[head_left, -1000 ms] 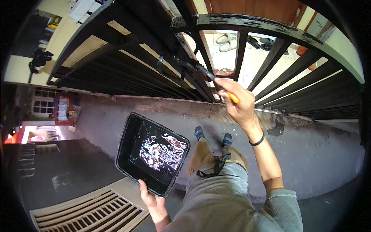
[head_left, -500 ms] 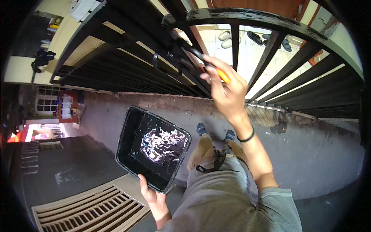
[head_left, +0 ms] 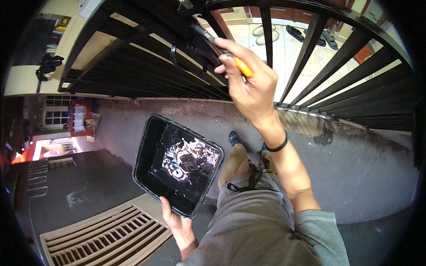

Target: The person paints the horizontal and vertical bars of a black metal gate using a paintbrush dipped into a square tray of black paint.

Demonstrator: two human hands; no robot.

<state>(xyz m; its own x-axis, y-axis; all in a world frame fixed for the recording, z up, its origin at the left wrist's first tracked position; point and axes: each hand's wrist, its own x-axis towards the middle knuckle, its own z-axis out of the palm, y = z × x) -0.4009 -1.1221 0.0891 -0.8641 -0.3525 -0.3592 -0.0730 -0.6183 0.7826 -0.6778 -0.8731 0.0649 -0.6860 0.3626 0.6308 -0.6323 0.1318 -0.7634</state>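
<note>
My left hand (head_left: 174,221) grips the near edge of a black rectangular tub (head_left: 146,155), its thumb over the rim. Inside the tub lies glossy black liquid (head_left: 193,162) that looks like paint, with bright reflections on it. My right hand (head_left: 253,82) is closed around a paintbrush (head_left: 242,66) with an orange handle end. The brush points up and left, and its tip is at the dark bars of a black slatted gate (head_left: 310,48). Dark bars and shadow make the bristles hard to see. A curved black handle (head_left: 174,55) sticks out of the gate just left of the brush.
Beyond the gate, several sandals (head_left: 295,33) lie on pale floor tiles (head_left: 239,35). A grey wall-like concrete surface (head_left: 355,177) stretches across the middle and right. At lower left is a cream slatted grille (head_left: 106,235). A dark object (head_left: 49,66) hangs at far left.
My right hand and the brush have shifted a little left and upward along the gate. The tub stays in my left hand, moved slightly, and the liquid's reflections have changed.
</note>
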